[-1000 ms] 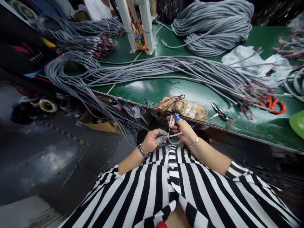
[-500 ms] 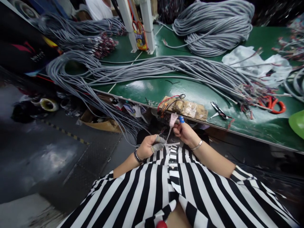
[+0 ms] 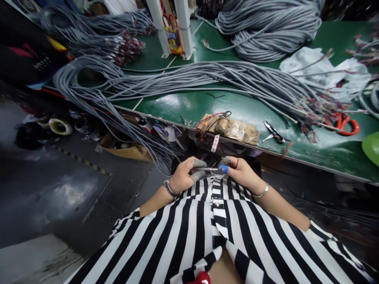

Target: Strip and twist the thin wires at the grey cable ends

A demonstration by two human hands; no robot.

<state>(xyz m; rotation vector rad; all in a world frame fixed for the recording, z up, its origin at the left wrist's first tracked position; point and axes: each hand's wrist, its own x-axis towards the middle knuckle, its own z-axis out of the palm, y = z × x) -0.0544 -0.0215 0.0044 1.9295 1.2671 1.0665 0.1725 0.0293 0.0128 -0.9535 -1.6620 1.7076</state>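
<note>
My left hand (image 3: 186, 173), with grey covers on its fingertips, is closed around a thin grey cable (image 3: 211, 169) in front of my striped shirt. The cable runs across to my right hand (image 3: 241, 173), which pinches its end. Blue tape wraps the right thumb, and a grey cover sits on a fingertip. Just beyond both hands, a small pinkish-white tag (image 3: 215, 143) hangs at the bench edge, below a worn wooden block (image 3: 233, 132) with red and black wires. The cable's tip is hidden by the right fingers.
Grey cables (image 3: 183, 79) lie in a long bundle across the green bench (image 3: 177, 103), and some droop over its front edge at left. Small cutters (image 3: 274, 132) and orange-handled scissors (image 3: 345, 124) lie at right. A big cable coil (image 3: 269, 31) sits behind.
My right hand has come down from beside the pinkish tag to the cable and now pinches it. The tag hangs free of the hand. My left hand has moved slightly up.
</note>
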